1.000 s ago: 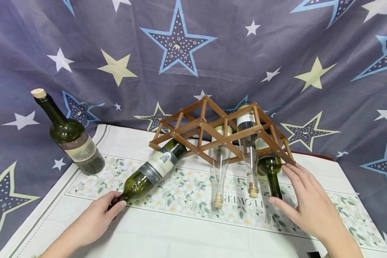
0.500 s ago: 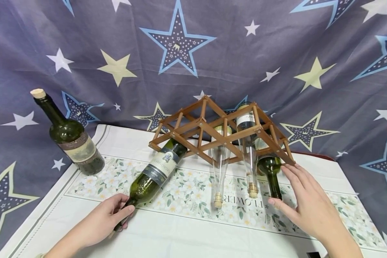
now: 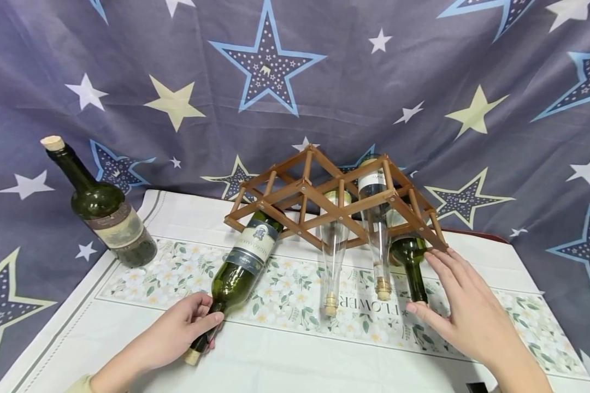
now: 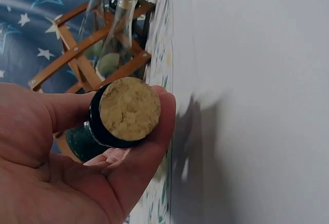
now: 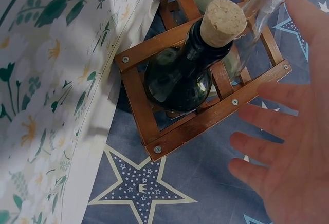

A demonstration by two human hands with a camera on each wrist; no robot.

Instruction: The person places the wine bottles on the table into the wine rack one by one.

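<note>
My left hand (image 3: 177,330) pinches the neck of a green wine bottle (image 3: 233,278) between thumb and fingers. In the left wrist view its cork (image 4: 130,109) faces the camera. The bottle slants, its base end inside the lower left opening of the wooden wine rack (image 3: 302,191). My right hand (image 3: 477,322) has its fingers extended beside the rack's right end, fingertips at the frame's lower corner. Near its thumb is the neck of a dark green bottle (image 3: 413,265), lying in the rack's right opening. Two clear corked bottles, one (image 3: 331,267) lower and one (image 3: 379,245) higher, also lie in the rack.
Another corked green bottle (image 3: 115,221) stands upright at the table's left. A white cloth with a floral band (image 3: 295,289) covers the table. A star-patterned curtain (image 3: 255,82) hangs right behind the rack.
My left hand has moved to the right with the bottle's neck, turning the bottle more in line with the rack's opening. Its cork now shows below the hand. My right hand stays in place.
</note>
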